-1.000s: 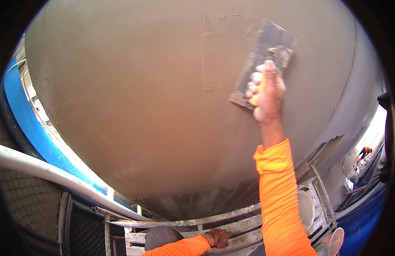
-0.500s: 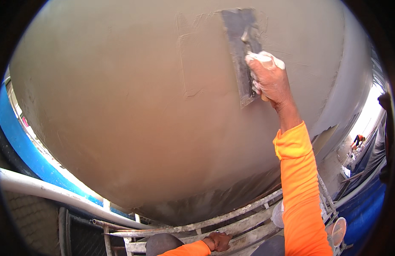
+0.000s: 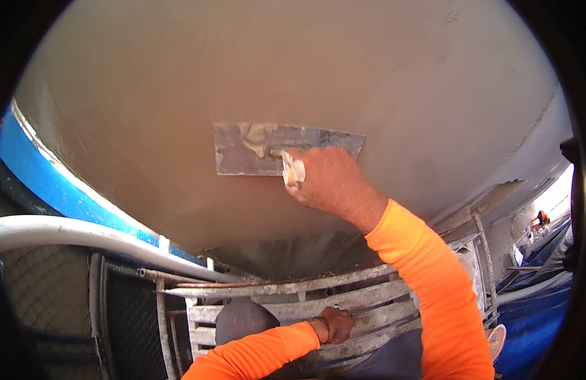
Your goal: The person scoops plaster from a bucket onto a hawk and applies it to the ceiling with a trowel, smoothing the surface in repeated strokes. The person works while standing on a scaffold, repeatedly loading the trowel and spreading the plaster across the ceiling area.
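My right hand [image 3: 328,180] is closed round the handle of a plastering trowel [image 3: 242,166]. The trowel's long rectangular blade lies nearly level against the curved wall of wet grey-brown plaster [image 3: 179,76], with lumps of plaster stuck on its back. Pale plaster is smeared over my thumb and fingers. My left hand [image 3: 336,324] is low, near the scaffold slats [image 3: 375,316], its fingers curled closed. What it holds, if anything, is hidden.
A metal scaffold rail [image 3: 293,286] curves below the wall. At left are a thick white pipe [image 3: 84,231] and a blue band [image 3: 59,180]. Blue sheeting [image 3: 533,329] lies at lower right. Far off at right is another person in orange [image 3: 542,218].
My right hand has brought the trowel down and left across the plaster, turning its blade from upright to nearly level. The view has shifted, with more of my left forearm showing.
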Motion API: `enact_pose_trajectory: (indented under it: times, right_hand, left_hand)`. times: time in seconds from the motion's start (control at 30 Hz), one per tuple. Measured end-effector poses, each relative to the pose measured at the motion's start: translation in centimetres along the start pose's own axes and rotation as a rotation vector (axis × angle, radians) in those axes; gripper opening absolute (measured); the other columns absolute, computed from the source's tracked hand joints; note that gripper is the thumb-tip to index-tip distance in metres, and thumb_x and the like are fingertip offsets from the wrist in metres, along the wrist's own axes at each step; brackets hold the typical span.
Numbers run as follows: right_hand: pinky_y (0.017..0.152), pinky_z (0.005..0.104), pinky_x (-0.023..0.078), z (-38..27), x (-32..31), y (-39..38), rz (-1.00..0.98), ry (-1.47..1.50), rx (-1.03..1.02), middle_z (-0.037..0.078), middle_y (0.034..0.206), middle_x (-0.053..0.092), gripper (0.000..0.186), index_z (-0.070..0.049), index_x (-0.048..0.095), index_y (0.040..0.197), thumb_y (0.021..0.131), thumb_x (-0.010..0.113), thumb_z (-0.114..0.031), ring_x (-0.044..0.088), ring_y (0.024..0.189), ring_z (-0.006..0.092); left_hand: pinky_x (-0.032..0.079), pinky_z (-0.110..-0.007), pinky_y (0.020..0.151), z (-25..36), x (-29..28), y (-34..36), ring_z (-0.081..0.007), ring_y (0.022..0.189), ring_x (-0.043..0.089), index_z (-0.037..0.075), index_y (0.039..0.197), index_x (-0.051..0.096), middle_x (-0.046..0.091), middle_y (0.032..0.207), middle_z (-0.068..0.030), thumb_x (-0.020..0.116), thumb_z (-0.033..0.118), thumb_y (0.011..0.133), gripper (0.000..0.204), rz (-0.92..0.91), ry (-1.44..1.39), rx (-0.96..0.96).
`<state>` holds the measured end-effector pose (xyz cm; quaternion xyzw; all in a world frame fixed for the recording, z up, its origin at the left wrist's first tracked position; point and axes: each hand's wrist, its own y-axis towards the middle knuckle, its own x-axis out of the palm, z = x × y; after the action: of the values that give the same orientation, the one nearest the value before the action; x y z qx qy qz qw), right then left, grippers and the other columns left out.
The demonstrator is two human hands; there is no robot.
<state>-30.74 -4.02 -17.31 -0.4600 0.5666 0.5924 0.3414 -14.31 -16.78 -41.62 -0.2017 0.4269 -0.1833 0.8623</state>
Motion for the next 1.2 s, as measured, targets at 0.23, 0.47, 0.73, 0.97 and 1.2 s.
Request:
enact_pose_trajectory:
  times: [0.23,0.47,0.73,0.97,1.2]
  right_hand:
    - [0.069,0.0480,0.060,1.8,15.1,-5.6,-0.218,-0.005,-0.012,0.016,0.086,0.074,0.027,-0.005,0.065,0.109,0.092,0.065,-0.025,0.074,0.076,0.0353]
    - [0.071,0.0471,0.062,5.6,29.4,-12.4,-0.384,-0.018,0.030,0.016,0.091,0.075,0.023,-0.004,0.066,0.109,0.092,0.063,-0.019,0.076,0.081,0.0339]
    - [0.079,0.0485,0.061,9.2,39.9,-17.7,-0.797,-0.088,0.163,0.020,0.106,0.076,0.030,-0.005,0.066,0.114,0.092,0.065,-0.026,0.075,0.089,0.0358]
    - [0.093,0.0491,0.057,5.3,38.7,-20.0,-0.809,0.057,0.151,0.021,0.120,0.070,0.043,-0.004,0.059,0.131,0.096,0.065,-0.028,0.069,0.110,0.0385]
    - [0.099,0.0522,0.053,5.2,42.1,-19.4,-0.740,0.076,0.043,0.020,0.137,0.057,0.053,-0.008,0.050,0.142,0.093,0.066,-0.019,0.059,0.125,0.0392]
  left_hand:
    - [0.051,-0.045,0.102,0.3,0.7,-0.6,-0.0358,0.115,0.066,-0.001,0.145,0.048,0.065,0.121,-0.0203,0.065,0.033,0.090,0.067,0.014,0.020,-0.038]
    - [0.051,-0.045,0.097,0.1,0.0,-1.2,-0.0338,0.110,0.068,0.003,0.136,0.053,0.067,0.113,-0.0167,0.064,0.025,0.088,0.054,0.019,-0.086,-0.031]
    - [0.053,-0.043,0.092,0.3,0.0,-1.7,-0.0310,0.106,0.069,0.004,0.127,0.057,0.069,0.109,-0.0142,0.066,0.022,0.085,0.046,0.119,-0.044,-0.043]
    - [0.052,-0.044,0.093,-0.5,-1.3,-1.8,-0.0322,0.108,0.069,0.002,0.122,0.059,0.069,0.113,-0.0165,0.068,0.018,0.084,0.042,0.032,-0.122,-0.005]
    - [0.051,-0.045,0.092,-0.6,-2.8,-2.5,-0.0327,0.113,0.067,0.002,0.119,0.064,0.068,0.114,-0.0203,0.078,0.015,0.071,0.052,-0.022,-0.170,0.014]
